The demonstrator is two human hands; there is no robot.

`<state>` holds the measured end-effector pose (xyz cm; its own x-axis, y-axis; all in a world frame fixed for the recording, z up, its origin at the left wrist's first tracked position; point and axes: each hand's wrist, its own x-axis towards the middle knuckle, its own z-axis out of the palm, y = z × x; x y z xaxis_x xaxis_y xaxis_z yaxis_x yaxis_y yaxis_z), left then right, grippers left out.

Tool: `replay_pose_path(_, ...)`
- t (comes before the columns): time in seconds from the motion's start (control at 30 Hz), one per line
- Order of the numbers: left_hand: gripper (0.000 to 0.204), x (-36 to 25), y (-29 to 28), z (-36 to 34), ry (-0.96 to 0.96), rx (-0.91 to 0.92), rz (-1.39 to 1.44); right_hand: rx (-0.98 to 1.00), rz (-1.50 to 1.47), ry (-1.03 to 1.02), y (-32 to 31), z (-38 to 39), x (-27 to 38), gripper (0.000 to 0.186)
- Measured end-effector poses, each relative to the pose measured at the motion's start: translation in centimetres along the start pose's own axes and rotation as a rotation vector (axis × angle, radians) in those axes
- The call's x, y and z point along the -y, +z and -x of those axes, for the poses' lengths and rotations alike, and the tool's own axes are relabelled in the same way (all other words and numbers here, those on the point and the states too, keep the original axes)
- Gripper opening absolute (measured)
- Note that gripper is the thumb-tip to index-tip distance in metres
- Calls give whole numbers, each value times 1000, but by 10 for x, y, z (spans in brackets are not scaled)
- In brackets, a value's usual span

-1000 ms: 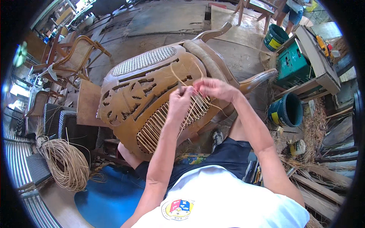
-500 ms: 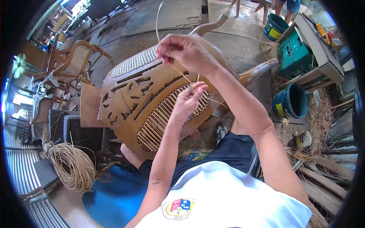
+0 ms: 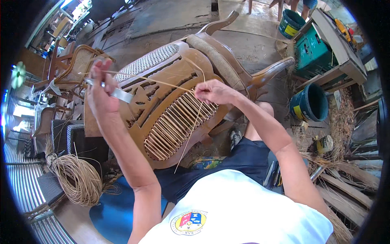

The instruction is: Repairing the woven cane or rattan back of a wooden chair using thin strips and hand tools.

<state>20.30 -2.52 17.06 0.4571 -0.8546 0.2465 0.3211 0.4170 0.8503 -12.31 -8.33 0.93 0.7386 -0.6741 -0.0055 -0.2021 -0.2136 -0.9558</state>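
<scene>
A carved brown wooden chair (image 3: 140,132) lies tipped in front of me, an oval opening in its panel crossed by rows of pale cane strands (image 3: 174,122). Out to the left, above the chair's far edge, my left hand (image 3: 103,91) is closed on a cane strand (image 3: 162,82) stretched across the carving. A flat, shiny silver piece (image 3: 122,95) juts from this hand; its kind is unclear. My right hand (image 3: 215,91) pinches the strand at the opening's upper right end. A loose length hangs below it toward my lap.
A coil of cane (image 3: 79,179) lies at the lower left by a blue surface (image 3: 115,211). Cane-seated chairs (image 3: 79,67) stand at far left. Dark green buckets (image 3: 309,103), a green crate (image 3: 313,53) and a wooden bench (image 3: 345,57) are on the right. Another person's legs show at far right.
My left hand has swung from the opening out to the left, pulling the strand across, and the silver piece now shows there. My right hand has come down to the opening. The chair has shifted slightly.
</scene>
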Motion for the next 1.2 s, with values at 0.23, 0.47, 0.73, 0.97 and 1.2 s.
replay_pose_path(0.23, 51, 111, 27, 69, -440, 237, 8, -28, -320, -497, -20, -86, 133, 15)
replay_pose_path(0.47, 15, 175, 46, 112, -236, 528, -612, -292, -411, -651, -73, -68, 167, 30)
replay_pose_path(0.73, 19, 24, 39, 3, -21, 17, -331, 142, 83, 94, -6, 8, 2, 36)
replay_pose_path(0.97, 30, -112, -86, -106, 108, 435, 355, 154, 28, -113, 45, -34, 72, 15)
replay_pose_path(1.2, 45, -74, -65, 37, -131, 393, -1290, -777, -48, -265, -243, 7, 30, 28)
